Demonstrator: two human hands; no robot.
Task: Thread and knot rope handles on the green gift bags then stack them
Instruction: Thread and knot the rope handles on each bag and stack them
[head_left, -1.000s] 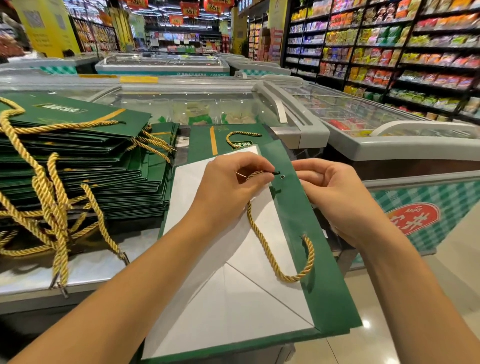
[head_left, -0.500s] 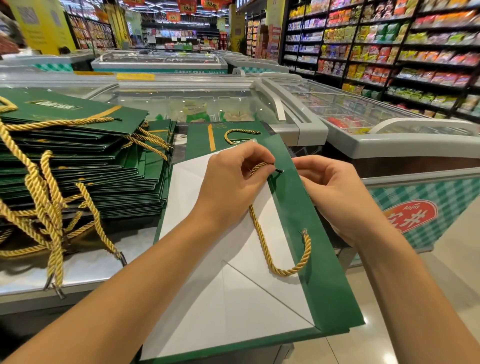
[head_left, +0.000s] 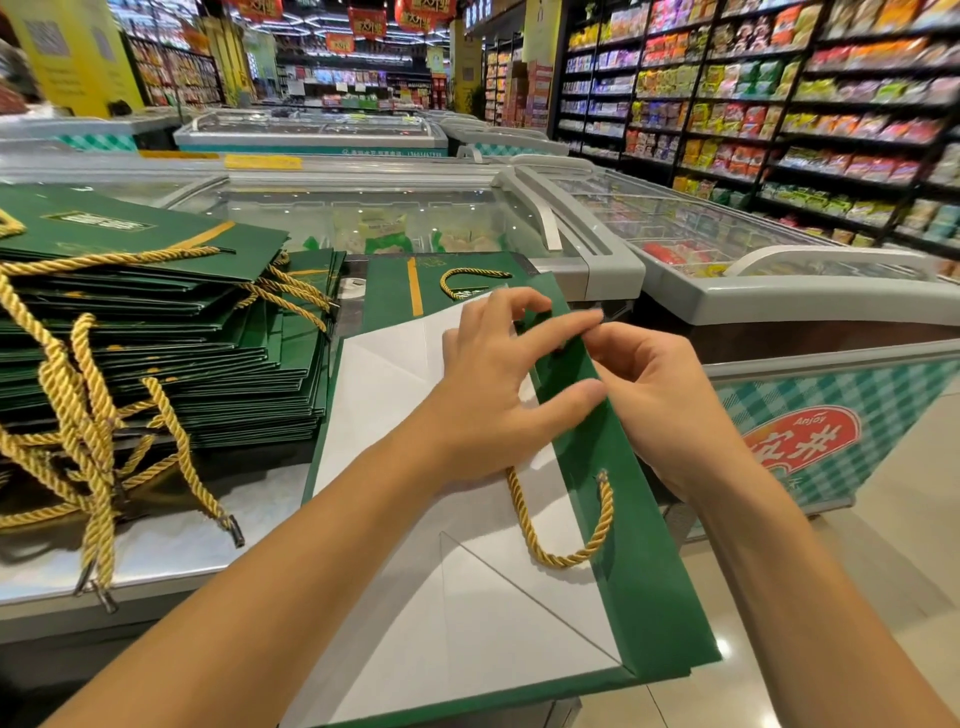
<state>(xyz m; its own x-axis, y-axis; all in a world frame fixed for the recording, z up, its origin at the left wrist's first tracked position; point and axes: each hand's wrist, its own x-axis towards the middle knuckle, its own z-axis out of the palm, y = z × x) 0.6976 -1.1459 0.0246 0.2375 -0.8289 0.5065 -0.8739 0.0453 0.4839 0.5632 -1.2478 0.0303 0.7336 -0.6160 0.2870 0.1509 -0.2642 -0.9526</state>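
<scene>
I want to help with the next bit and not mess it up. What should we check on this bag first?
1. Gold rope goes into the near hole of the green flap: ok.
2. Other rope end through the far hole: cannot tell, the left hand covers it.
3. Knots behind the flap: cannot tell, hidden.
4. Flap held steady: ok, the left hand presses on it and the right hand grips its edge.
5. Stack of finished bags ready on the left: ok.
</scene>
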